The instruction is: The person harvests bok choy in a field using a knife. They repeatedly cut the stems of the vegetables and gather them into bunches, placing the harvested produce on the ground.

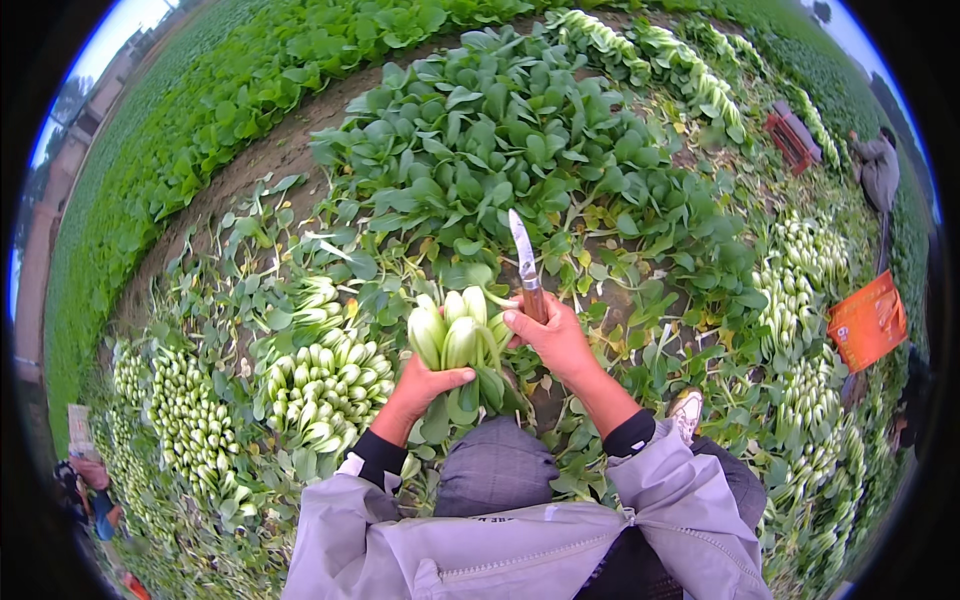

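Note:
In front of my knees, my left hand [427,390] holds several heads of bok choy [459,330], their pale bases up and their leaves hanging down. My right hand [551,337] grips the wooden handle of a knife [527,259], its blade pointing up and away from me. The thumb and fingers of that hand also reach the right side of the bunch, by a leaf stalk [501,300]. Just left of my left hand lies a pile of cut bok choy [330,386], bases up.
Dense standing bok choy [502,142] grows ahead. Rows of cut heads [191,420] lie at left and more cut heads [806,300] at right. An orange sack [868,321], a red crate [791,139] and a bent-over person [877,169] are on the right. Trimmed leaves litter the ground.

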A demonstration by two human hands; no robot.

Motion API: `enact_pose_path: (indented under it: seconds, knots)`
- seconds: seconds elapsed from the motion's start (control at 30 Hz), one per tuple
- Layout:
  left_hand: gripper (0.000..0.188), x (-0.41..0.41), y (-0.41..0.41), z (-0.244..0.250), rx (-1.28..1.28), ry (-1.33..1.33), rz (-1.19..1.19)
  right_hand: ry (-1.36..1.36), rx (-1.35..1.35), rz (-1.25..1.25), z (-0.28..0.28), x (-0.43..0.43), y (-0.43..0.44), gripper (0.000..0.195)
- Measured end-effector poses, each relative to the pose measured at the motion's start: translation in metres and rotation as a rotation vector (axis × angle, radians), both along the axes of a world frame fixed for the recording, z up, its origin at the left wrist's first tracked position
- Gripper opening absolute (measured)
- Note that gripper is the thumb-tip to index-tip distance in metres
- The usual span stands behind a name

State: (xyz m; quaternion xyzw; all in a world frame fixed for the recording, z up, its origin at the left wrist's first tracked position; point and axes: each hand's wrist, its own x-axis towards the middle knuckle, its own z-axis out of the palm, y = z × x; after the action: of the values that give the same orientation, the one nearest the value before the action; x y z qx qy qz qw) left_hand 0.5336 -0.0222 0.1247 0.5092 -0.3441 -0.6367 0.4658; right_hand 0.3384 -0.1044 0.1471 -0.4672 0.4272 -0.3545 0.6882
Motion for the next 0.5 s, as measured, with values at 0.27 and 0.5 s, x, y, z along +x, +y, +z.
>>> enact_pose_path:
  seconds: [0.27, 0.5]
  knots:
    - [0.065, 0.017, 0.023, -0.024, 0.064, 0.107, 0.055, 0.279, -0.119, -0.136, -0.001, 0.046, 0.019, 0.021]
    - [0.061, 0.034, 0.006, -0.029, -0.019, -0.012, 0.036, 0.637, -0.74, 0.02, -0.002, 0.063, 0.011, 0.017]
